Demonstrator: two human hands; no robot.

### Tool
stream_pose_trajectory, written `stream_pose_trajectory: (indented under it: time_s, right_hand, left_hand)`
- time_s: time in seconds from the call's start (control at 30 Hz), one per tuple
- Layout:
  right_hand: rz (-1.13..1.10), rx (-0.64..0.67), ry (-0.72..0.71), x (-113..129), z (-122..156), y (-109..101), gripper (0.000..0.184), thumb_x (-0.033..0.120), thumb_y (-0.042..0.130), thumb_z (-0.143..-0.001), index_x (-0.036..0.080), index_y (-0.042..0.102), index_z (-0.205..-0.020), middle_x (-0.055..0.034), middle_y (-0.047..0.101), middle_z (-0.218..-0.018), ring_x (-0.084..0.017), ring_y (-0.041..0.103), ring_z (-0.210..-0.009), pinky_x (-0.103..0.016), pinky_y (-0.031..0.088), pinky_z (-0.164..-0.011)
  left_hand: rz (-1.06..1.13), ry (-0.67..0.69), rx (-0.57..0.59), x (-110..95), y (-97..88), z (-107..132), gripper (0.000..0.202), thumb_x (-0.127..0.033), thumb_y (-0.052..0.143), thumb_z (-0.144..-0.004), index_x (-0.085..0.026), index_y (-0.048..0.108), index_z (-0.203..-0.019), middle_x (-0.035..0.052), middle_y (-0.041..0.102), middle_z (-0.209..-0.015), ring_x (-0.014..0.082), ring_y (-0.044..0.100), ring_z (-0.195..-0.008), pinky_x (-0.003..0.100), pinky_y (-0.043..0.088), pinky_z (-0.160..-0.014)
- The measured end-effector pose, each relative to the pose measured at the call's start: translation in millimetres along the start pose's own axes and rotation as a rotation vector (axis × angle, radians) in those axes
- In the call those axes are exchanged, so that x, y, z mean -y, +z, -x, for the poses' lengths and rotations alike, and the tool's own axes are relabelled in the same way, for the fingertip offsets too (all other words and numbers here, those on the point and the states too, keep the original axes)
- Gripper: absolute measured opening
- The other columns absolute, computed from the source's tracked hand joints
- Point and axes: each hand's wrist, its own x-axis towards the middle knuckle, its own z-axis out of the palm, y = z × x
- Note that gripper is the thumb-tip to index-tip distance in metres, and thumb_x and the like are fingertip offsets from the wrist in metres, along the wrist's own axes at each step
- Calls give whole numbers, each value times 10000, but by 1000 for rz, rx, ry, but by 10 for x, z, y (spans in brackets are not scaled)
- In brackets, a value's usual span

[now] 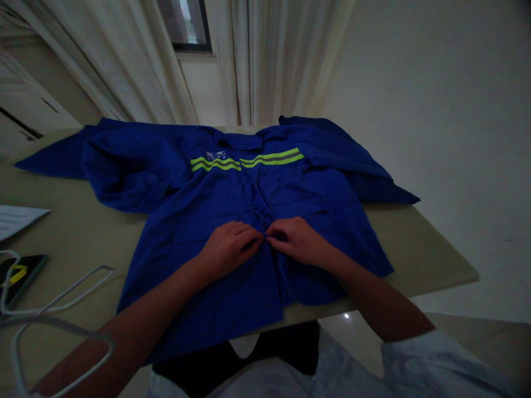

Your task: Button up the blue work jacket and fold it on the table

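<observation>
Bare forearms (pixel 381 301) run out from a pale sleeve (pixel 440 367) toward the middle of a royal-blue work jacket (pixel 232 301), which lies face up and spread on the worktop (pixel 418 257), its collar (pixel 240 142) at the far side and its sleeves bunched to the left and right. The front looks closed from the collar down to the chest, where what seems to be a button (pixel 254 209) sits on the placket, though the dim light makes this hard to confirm. Below the hands, the two front edges lie close together, and whether any lower buttons are fastened cannot be seen.

Both hands work at the centre line, just below that button. The left hand (pixel 228 250) lies on the left of the opening, its fingers (pixel 251 235) curled against the edge; the right hand (pixel 296 240) mirrors it, with its fingers (pixel 276 233) closed on the placket — the two sets almost meet.

Lime reflective stripes (pixel 269 157) cross the chest. Off to the left lie a sheet of paper (pixel 19 221), a black object with a yellow mark (pixel 19 276) and a looped white cable (pixel 53 293).
</observation>
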Motion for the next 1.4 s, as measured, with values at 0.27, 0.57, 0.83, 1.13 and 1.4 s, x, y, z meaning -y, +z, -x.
stream_pose_trajectory:
  time_s: [0.27, 0.57, 0.83, 1.13, 1.4]
  right_hand:
    - [-15, -38, -47, 62, 18, 45, 168, 93, 661, -906, 169, 755, -1023, -34, 737, -901, -148, 646, -763, -268, 442, -737]
    - [-257, 40, 74, 30, 6, -69, 208, 267, 604, -956, 175, 790, -962, 16, 676, -700, -120, 573, -631, -244, 384, -605]
    - [-638, 90, 226, -87, -30, 41, 196, 348, 715, -852, 167, 724, -927, 31, 624, -680, -98, 504, -557, -219, 364, -520]
    - [-421, -31, 83, -122, -52, 19, 112, 284, 796, -847, 194, 783, -913, -20, 624, -948, -108, 554, -716, -239, 442, -638]
    - [-347, -101, 23, -92, -47, 116, 81, 220, 813, -859, 182, 750, -893, 0, 595, -918, -99, 543, -701, -238, 430, -637]
  left_hand:
    - [-38, 15, 12, 30, 4, 23, 147, -265, 576, -1046, -208, 711, -1046, 27, 766, -942, 180, 698, -814, 321, 495, -770]
    - [-4, -102, -38, -61, -1, -4, 104, -192, 627, -976, -220, 710, -1032, 13, 776, -936, 179, 719, -826, 304, 526, -765]
    - [134, -156, -86, -70, 7, -5, 142, -184, 628, -973, -223, 702, -1088, 7, 760, -946, 159, 719, -844, 272, 548, -766]
    - [217, -153, -63, -85, -8, -26, 165, -171, 586, -987, -227, 716, -1073, 12, 766, -971, 157, 730, -867, 265, 557, -775]
    - [391, -380, -68, -132, -11, -33, 154, -187, 632, -954, -228, 744, -1051, -8, 802, -946, 160, 758, -823, 265, 568, -748]
